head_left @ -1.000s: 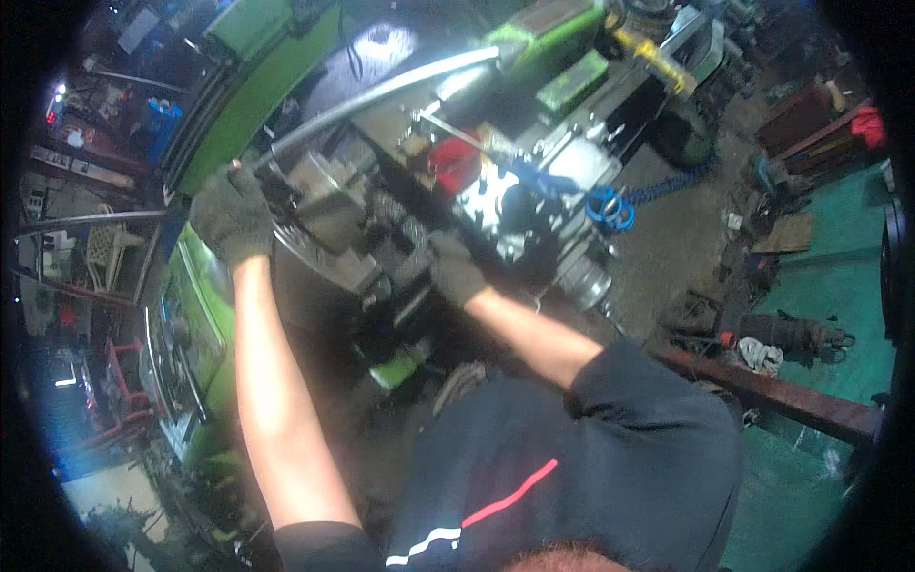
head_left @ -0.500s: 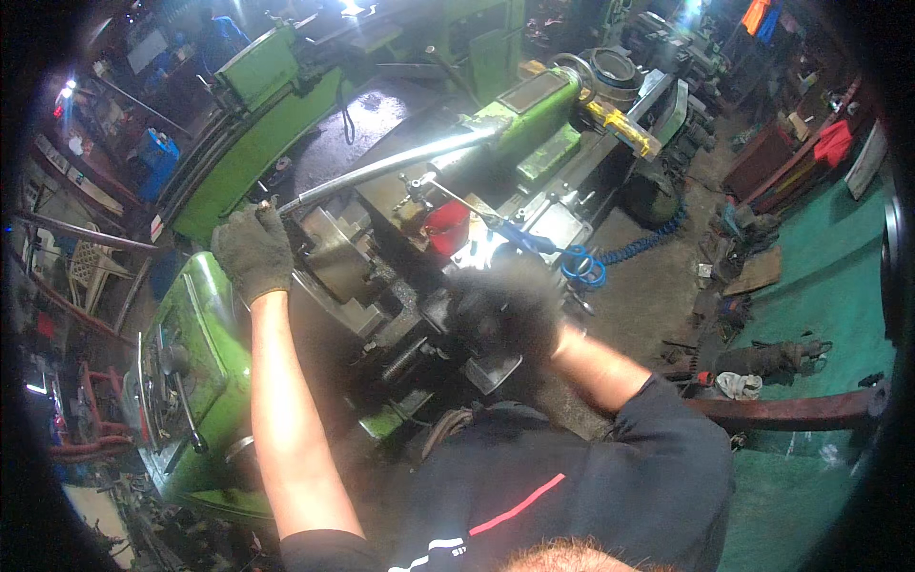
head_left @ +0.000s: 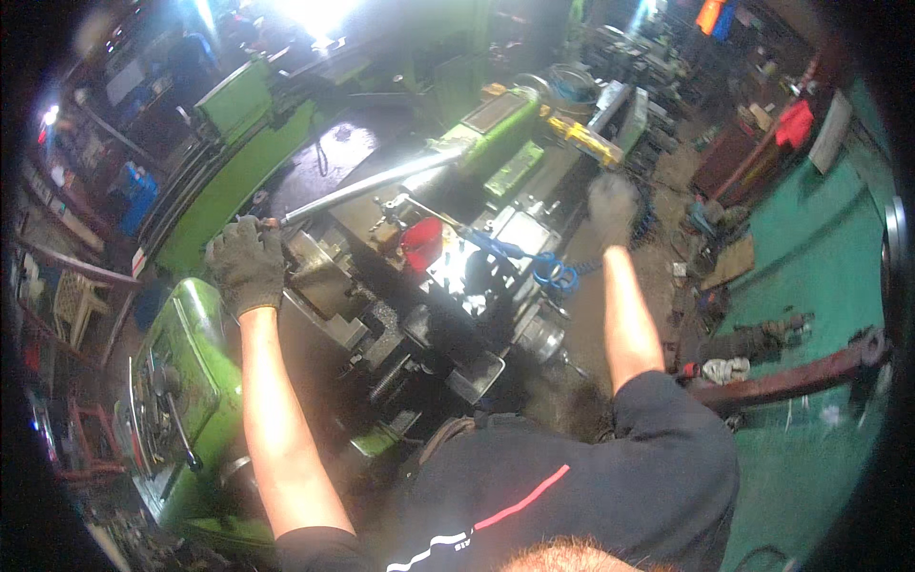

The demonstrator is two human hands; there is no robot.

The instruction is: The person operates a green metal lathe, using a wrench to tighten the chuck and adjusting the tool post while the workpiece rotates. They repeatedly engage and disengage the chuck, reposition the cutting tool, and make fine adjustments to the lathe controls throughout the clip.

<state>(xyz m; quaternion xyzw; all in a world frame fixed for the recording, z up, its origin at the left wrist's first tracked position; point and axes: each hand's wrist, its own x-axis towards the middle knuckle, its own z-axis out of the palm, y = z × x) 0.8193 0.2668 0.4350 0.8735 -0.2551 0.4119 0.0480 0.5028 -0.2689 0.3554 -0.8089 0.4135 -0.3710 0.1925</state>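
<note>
a: nearest, what's each hand doing?

b: the left hand (head_left: 246,265), in a dark work glove, rests on the chuck (head_left: 319,276) end of the green lathe (head_left: 181,381), right where the long steel bar (head_left: 367,184) runs into it. its grip is folded down over the metal, though i cannot tell how tightly it closes.

a: and the other?

b: the right hand (head_left: 610,202), also gloved, reaches out past the carriage (head_left: 477,286) toward the far side of the machine. it's blurred, so i cannot tell if its grip is apart or together, or if it touches anything.

a: how far along does the work look?

b: my guess is setup: the bar already sits in the chuck, lying along the bed, and no cutting shows. the tool post near the red part (head_left: 422,243) stands apart from the bar.

a: any containers?

b: 1 farther off, a round metal tub (head_left: 570,86) beyond the tailstock end. its contents are too dim to make out.
</note>
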